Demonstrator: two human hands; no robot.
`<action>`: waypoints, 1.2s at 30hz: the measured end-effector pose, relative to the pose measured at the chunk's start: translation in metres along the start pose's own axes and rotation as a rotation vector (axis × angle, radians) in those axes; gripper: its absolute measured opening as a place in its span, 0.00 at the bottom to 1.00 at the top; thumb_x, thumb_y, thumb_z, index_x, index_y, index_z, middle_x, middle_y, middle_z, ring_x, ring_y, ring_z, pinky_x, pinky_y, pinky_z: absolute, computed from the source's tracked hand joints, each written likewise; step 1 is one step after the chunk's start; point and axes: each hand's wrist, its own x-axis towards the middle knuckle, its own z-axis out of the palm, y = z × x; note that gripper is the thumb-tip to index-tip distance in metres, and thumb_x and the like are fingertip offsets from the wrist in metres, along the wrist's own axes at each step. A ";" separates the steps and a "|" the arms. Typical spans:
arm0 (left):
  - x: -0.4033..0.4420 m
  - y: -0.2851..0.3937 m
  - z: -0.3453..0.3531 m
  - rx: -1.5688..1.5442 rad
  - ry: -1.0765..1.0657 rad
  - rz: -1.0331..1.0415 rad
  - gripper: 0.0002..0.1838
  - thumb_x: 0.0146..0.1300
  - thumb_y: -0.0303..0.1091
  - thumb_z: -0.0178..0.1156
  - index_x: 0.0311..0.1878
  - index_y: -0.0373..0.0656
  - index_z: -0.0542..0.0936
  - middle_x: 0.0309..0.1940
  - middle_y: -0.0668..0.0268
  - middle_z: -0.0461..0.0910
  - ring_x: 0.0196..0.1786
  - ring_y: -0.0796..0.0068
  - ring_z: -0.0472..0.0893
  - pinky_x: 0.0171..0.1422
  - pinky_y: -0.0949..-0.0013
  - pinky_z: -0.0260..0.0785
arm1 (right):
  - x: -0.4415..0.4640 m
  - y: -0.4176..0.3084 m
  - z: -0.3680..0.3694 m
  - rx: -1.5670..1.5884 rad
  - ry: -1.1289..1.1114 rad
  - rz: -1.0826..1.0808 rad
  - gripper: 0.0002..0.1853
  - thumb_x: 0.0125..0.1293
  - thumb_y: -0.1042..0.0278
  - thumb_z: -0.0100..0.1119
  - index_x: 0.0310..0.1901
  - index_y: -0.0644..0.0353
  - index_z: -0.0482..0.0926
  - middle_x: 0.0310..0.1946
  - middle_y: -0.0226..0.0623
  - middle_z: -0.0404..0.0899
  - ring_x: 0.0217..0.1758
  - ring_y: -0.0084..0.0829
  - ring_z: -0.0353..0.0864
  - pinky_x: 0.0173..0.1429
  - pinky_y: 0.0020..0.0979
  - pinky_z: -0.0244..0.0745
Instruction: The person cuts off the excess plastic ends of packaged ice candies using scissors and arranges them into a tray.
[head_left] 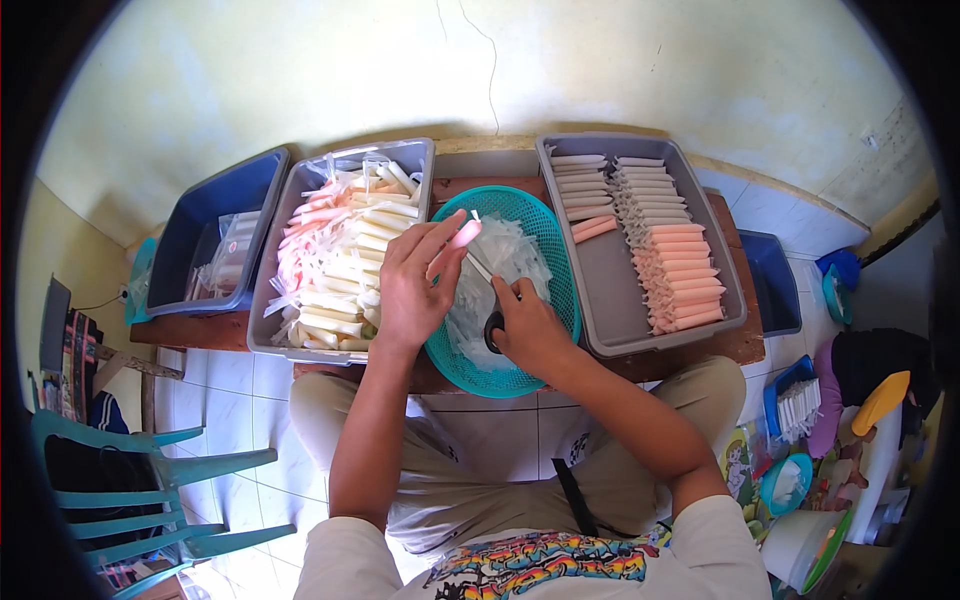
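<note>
My left hand (412,280) pinches a pink ice pop (464,236), a filled plastic tube whose whitish tip points up. Wrapped in my right hand (530,328) is a pair of scissors (492,328) with black handles. Their metal blades point up and left, close under the ice pop; whether they touch it I cannot tell. Both hands are above a round teal mesh basket (568,300) that holds clear plastic scraps (500,255). My left palm and fingers hide most of the tube.
At the left, a grey tray (428,165) is heaped with pink and cream tubes. The grey tray (625,300) at the right bears neat rows of them. Blue bins (190,240) flank the wooden bench (750,348). A green chair (120,500) stands lower left; another person (830,385) is at far right.
</note>
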 end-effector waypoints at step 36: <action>0.001 0.054 0.054 -0.872 -0.038 -0.380 0.21 0.72 0.18 0.71 0.62 0.40 0.75 0.50 0.62 0.85 0.52 0.73 0.88 0.58 0.69 0.82 | -0.045 0.007 -0.120 0.032 0.359 -0.028 0.16 0.70 0.58 0.75 0.54 0.55 0.89 0.46 0.45 0.85 0.49 0.49 0.87 0.54 0.48 0.82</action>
